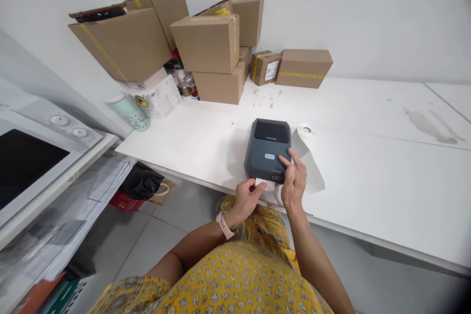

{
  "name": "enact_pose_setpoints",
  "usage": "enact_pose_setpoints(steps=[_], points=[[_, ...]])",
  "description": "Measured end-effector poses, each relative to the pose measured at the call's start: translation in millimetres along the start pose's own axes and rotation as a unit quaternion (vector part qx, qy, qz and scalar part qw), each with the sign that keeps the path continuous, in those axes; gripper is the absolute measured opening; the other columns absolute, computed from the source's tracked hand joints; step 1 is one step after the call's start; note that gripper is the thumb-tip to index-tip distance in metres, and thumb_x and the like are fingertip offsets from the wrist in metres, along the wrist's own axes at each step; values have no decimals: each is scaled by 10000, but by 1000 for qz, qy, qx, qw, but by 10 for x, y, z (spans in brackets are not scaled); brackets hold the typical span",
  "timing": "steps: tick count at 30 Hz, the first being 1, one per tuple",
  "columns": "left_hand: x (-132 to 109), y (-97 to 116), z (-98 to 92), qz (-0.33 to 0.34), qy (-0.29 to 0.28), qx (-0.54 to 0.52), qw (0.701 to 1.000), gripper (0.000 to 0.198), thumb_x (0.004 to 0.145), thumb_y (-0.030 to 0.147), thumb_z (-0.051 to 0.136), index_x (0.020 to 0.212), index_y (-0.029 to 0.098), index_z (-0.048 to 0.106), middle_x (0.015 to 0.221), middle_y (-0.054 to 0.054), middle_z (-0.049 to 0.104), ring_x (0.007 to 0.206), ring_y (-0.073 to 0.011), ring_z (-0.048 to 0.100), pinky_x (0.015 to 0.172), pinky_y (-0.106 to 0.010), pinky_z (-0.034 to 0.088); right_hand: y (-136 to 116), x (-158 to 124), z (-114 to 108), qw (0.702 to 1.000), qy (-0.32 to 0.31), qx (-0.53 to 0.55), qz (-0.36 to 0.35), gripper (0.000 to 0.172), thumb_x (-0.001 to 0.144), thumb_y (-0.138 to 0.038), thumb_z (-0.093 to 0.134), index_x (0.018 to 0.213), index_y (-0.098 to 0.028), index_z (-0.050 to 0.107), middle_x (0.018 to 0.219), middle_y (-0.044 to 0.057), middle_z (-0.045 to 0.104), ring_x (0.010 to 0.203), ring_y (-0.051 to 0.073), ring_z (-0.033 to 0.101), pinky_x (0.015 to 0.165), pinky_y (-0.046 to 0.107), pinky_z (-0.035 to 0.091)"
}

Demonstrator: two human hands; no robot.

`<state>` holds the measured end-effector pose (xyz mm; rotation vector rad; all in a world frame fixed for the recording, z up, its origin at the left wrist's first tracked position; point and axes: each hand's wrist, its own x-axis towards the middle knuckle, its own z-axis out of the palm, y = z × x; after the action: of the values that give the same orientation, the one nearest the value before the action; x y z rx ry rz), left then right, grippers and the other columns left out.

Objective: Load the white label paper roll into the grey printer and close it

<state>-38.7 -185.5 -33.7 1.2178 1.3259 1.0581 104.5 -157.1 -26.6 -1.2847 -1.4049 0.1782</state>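
A dark grey label printer stands near the front edge of the white table, with a black window on top and a pale button. From its front slot sticks a white paper label. My left hand, with a pink watch band on the wrist, pinches the label's left end between thumb and fingers. Along the printer's right side lies my right hand, its fingers apart and the index finger stretched onto the top, just right of the button. Nothing is held in it. Whether the fingertip presses I cannot tell.
White paper lies right of the printer, with a small round white item behind it. Cardboard boxes are stacked at the back left. A mint tumbler leans near the left end; a microwave stands far left.
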Motion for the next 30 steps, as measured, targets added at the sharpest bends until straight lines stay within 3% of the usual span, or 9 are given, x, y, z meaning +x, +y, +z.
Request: enact_pose_setpoints(steps=[8,11,16,20,22,24,26,28,30], points=[[1,12,-18,1,-18,-5,1000,434,836,476,607,592,186,397,587,60,310,599,-91,275,566,-241,226,-77,143,38,985,-52,-110,-119,326,976,-366,440,1147,-333,715,1480,24,510,1385,327,399,1107,590,302],[4,19,-26,-2,-13,2,1000,449,835,486,605,587,191,376,584,64,285,587,-88,260,557,-243,212,-96,160,39,982,-48,-127,-129,278,951,-339,500,1123,-336,719,1459,15,540,1386,326,405,1127,597,265],[13,-17,-25,-2,-19,14,1000,447,850,497,594,589,184,411,581,60,306,586,-89,277,559,-246,220,-97,198,39,977,-58,-159,-129,205,930,-296,559,1058,-339,712,1396,-3,610,1397,324,415,1152,657,76],[-28,5,-70,16,-15,44,999,444,884,482,572,582,177,460,559,53,372,569,-92,337,561,-249,263,-89,227,39,972,-65,-175,-145,172,945,-304,553,1003,-318,713,1363,1,638,1402,313,415,1142,649,88],[-48,42,-130,54,35,55,996,426,939,449,507,610,178,505,585,34,462,592,-105,423,601,-253,338,-101,213,47,974,-62,-170,-135,187,952,-319,545,1036,-323,712,1376,10,627,1401,315,411,1138,653,91],[-35,82,-203,114,118,46,985,369,985,410,443,730,182,582,712,1,580,704,-128,538,704,-266,425,-122,183,65,978,-53,-163,-118,205,956,-336,536,1064,-331,710,1393,17,609,1406,322,395,1136,666,86],[24,112,-268,171,167,33,970,294,1003,393,423,990,194,640,992,-54,659,950,-162,611,866,-298,472,-142,146,83,982,-44,-154,-96,221,963,-352,519,1064,-329,714,1416,23,585,1420,330,366,1137,678,89],[113,126,-306,197,154,32,968,355,1012,400,415,1276,219,569,1315,-101,588,1234,-193,547,1038,-345,441,-149,107,83,987,-46,-132,-75,257,977,-372,483,1085,-323,712,1462,32,538,1444,335,326,1140,676,119],[197,127,-311,190,114,35,975,437,1020,419,397,1406,234,484,1474,-109,486,1375,-204,452,1138,-374,384,-137,60,57,993,-57,-88,-50,327,993,-404,429,1195,-321,672,1537,48,447,1468,331,286,1144,657,180]])
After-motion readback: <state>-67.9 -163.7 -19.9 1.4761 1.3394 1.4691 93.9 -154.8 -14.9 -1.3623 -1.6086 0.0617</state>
